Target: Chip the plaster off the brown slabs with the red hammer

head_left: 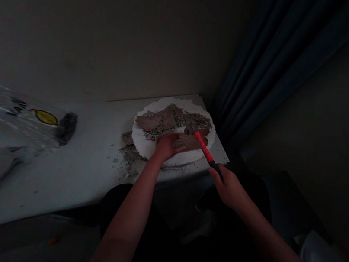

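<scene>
My right hand [226, 183] is closed around the black grip of a hammer [204, 145] with a red shaft. Its head is over the right part of a flat, brownish, textured piece [186, 142]; whether they touch I cannot tell. At that piece's left end, my left hand [166, 146] grips it, thumb along the near side. Beneath lies a white, scallop-edged round sheet or plate [142, 144]. Behind my left hand, a larger cracked brown piece [156, 120] and grey-brown crumbled bits [195, 120] lie on the same white round.
A white table [86, 170] stretches left, with spilled crumbs [131, 159] and a brown fragment [127, 137] beside the round. Clear plastic packaging with a yellow mark [45, 117] holds something dark. Dark blue curtains [263, 65] hang behind at right. The room is dim.
</scene>
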